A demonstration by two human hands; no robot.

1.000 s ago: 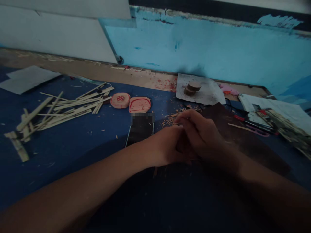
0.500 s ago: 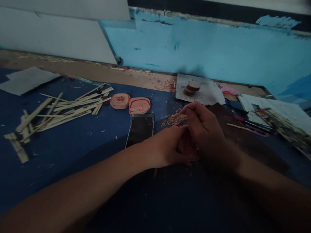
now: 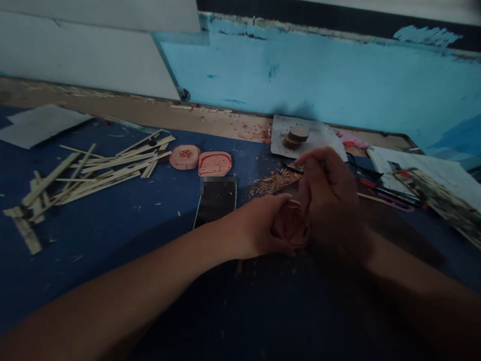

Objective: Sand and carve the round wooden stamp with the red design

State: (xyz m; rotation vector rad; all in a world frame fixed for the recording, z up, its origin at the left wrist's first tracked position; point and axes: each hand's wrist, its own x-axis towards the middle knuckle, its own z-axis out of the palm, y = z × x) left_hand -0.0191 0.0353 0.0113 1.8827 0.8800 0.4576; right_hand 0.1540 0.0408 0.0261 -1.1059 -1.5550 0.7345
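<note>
My left hand (image 3: 268,225) is closed around a round reddish piece of wood (image 3: 292,224) with carved lines on its upper face. Close against the right side of that piece, my right hand (image 3: 326,195) is curled, thumb and fingers together. What it grips is hidden in shadow. A thin dark pointed thing (image 3: 293,168) shows by the right fingertips; I cannot tell whether it is held or lies on the table. Wood shavings (image 3: 274,181) are heaped just beyond my hands. A phone (image 3: 217,200) lies left of them, by my left forearm.
Two wooden pieces with red markings, one round (image 3: 184,157) and one squarish (image 3: 215,164), lie behind the phone. Bamboo strips (image 3: 105,168) are strewn at left. Brown discs (image 3: 296,136) sit on a paper sheet (image 3: 326,145). Tools (image 3: 391,193) lie at right, beside a dark brown sheet (image 3: 398,228).
My right hand has shifted right and slightly up, uncovering more of the wood piece and the dark pointed thing. My left hand keeps its hold almost unmoved.
</note>
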